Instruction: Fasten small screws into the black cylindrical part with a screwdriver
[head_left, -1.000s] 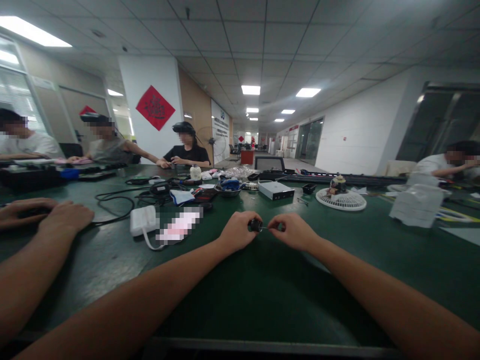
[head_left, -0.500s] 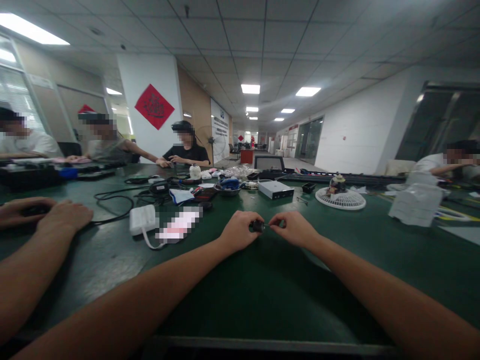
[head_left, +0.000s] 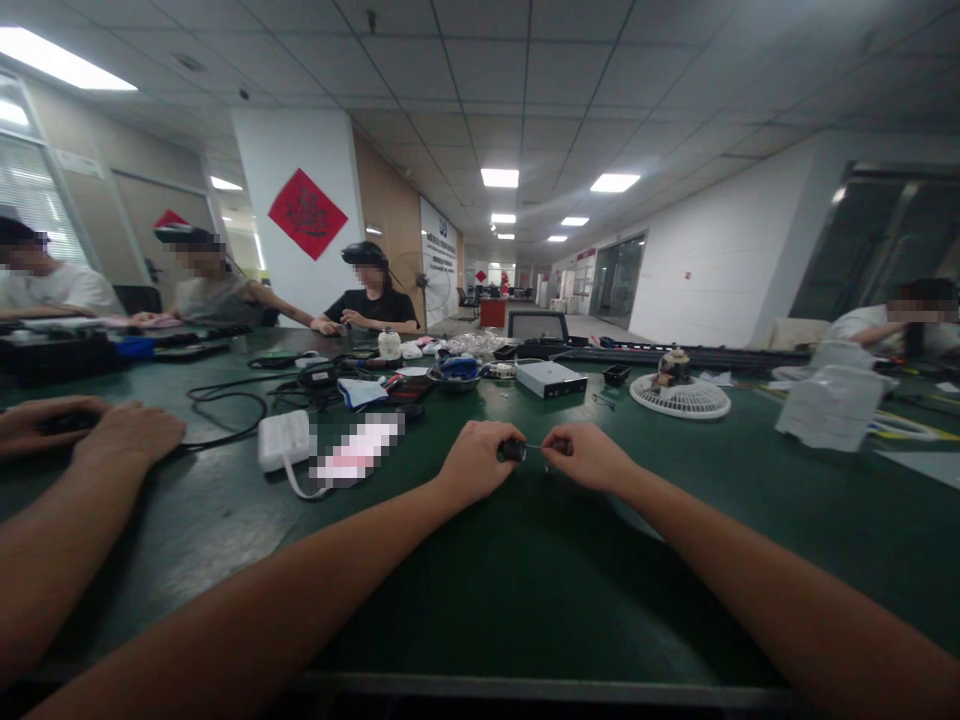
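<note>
Over the green table [head_left: 480, 590], my left hand [head_left: 476, 458] is closed around a small dark cylinder [head_left: 514, 450] with a shiny end facing right. Opposite it, my right hand [head_left: 589, 457] pinches a thin metal rod [head_left: 534, 447]. The rod spans the short gap between my hands and points at the cylinder's end; whether it enters the cylinder I cannot tell. Something dark shows between my right fingertips, mostly hidden by them. A tiny object, too small to name, shows just under those fingertips.
A co-worker's hands [head_left: 124, 435] rest at the left. Near them are a white box-shaped device [head_left: 285, 440] with a cable and black cords [head_left: 225, 395]. Beyond my hands stand a silver-white box [head_left: 551, 380], a white fan grille [head_left: 679, 400] and a translucent plastic piece [head_left: 832, 405].
My right hand has shifted slightly to the right, and more of the rod shows between my hands. My left hand stays in nearly the same place with the dark cylinder.
</note>
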